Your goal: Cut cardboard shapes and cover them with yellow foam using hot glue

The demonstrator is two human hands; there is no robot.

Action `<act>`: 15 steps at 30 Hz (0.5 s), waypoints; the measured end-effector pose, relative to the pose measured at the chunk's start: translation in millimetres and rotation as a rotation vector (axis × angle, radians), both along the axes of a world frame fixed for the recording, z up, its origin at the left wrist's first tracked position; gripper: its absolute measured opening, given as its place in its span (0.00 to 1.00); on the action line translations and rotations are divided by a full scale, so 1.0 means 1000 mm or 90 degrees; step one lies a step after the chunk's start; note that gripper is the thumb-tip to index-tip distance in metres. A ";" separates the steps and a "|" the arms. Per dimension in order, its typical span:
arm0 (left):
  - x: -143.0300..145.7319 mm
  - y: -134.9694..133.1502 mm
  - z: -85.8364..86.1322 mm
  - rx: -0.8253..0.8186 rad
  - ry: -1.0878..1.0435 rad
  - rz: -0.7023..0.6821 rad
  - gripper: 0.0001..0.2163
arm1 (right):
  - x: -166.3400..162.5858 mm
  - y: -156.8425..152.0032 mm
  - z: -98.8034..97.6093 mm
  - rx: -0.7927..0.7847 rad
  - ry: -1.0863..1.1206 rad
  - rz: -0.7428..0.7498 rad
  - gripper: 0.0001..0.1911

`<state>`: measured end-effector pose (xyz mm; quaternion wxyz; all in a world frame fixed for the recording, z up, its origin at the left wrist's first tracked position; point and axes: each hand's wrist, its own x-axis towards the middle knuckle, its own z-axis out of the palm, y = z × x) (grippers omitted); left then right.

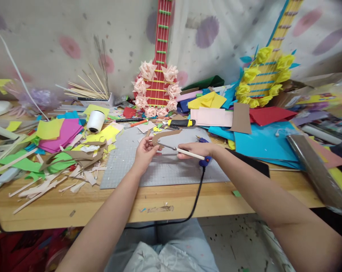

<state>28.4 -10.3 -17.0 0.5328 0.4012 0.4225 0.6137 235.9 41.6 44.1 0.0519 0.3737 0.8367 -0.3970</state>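
Observation:
My left hand pinches one end of a curved brown strip, which looks like craft foam or card. In my right hand is a corded tool like a soldering iron, with a white handle, a thin metal shaft and a blue end. The shaft points left and its tip meets or lies very near the strip by my left fingers. Both hands are above a grey cutting mat. Behind my right wrist shows a dark blue object with metal tips, its kind unclear.
A black cord hangs over the table's front edge. Beyond the mat lie a yellow-black utility knife and pens. Colourful scraps crowd the left; blue sheets lie right. A red paper guitar and a yellow one stand behind.

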 end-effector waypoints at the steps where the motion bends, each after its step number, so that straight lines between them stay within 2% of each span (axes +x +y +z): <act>1: 0.000 0.000 0.000 -0.003 -0.001 -0.007 0.24 | -0.001 -0.001 0.002 -0.011 -0.001 0.002 0.23; 6: 0.000 -0.001 0.001 -0.032 0.009 -0.024 0.27 | -0.004 -0.004 0.006 -0.052 -0.022 0.021 0.23; 15: 0.000 -0.002 0.002 -0.078 -0.010 -0.039 0.27 | 0.002 -0.009 0.003 -0.124 0.000 0.021 0.21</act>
